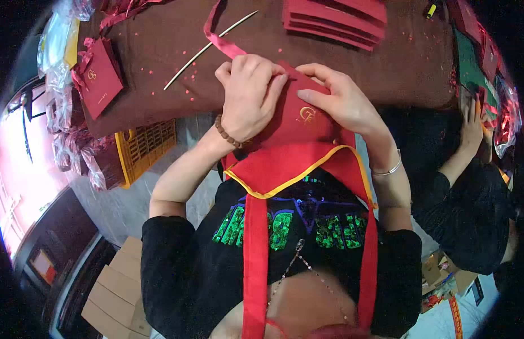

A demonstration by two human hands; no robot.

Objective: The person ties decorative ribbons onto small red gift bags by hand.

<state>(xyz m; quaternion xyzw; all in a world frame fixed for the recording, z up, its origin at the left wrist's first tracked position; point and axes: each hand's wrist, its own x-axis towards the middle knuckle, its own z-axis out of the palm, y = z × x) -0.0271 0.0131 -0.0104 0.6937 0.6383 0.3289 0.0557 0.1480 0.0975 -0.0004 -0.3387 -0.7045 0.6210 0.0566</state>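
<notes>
A red bag or card with a gold emblem (307, 114) lies between my hands at the table's near edge, above my red apron (284, 169). My left hand (251, 93), with a beaded bracelet at the wrist, has its fingers curled and pinched at the upper left edge of the red item. A pink ribbon (221, 42) runs up from beside those fingers. My right hand (344, 101) grips the upper right edge, thumb on the front and fingers behind. Left of the ribbon, a thin pale stick (202, 55) lies diagonally on the brown cloth.
Stacked red items (335, 22) sit at the table's back. A finished-looking red bag (101, 79) with ribbon lies at left, near plastic-wrapped bundles. A yellow crate (149, 148) stands below. At right, another person's hand (471, 129) is near plastic wrapping; cardboard boxes (118, 288) lie lower left.
</notes>
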